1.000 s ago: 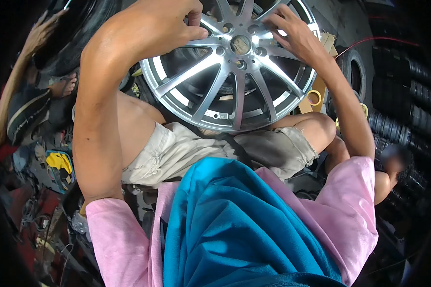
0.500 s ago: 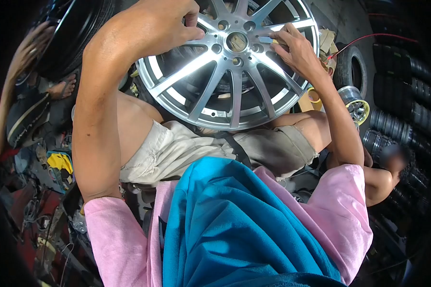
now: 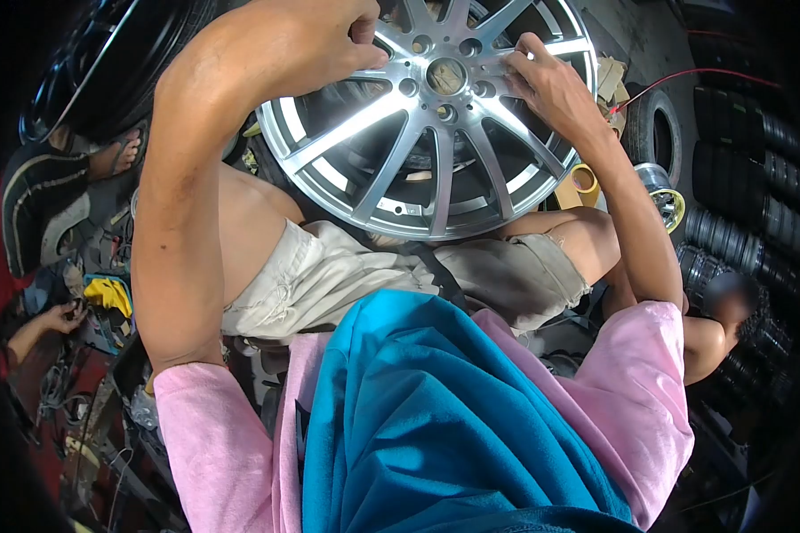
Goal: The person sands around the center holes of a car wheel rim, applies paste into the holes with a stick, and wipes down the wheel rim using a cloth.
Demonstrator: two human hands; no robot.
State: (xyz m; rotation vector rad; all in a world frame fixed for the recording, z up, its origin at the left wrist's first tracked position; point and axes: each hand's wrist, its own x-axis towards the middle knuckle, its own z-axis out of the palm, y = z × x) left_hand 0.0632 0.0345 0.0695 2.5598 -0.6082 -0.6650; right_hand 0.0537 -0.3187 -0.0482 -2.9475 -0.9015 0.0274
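Currently, a silver multi-spoke wheel rim (image 3: 441, 160) fills the far middle, just beyond the person's lap (image 3: 364, 275). The left hand (image 3: 333, 44) is half curled over the rim's left side; the right hand (image 3: 551, 89) is bent, fingertips at its right side — whether either pinches anything, I cannot tell. Half a second ago, a pale strip showed at the right fingertips; now none can be made out. Another person's hand (image 3: 60, 317) — earlier beside the dark tyre (image 3: 147, 75), far left — is nearer, by a yellow cloth (image 3: 108, 297).
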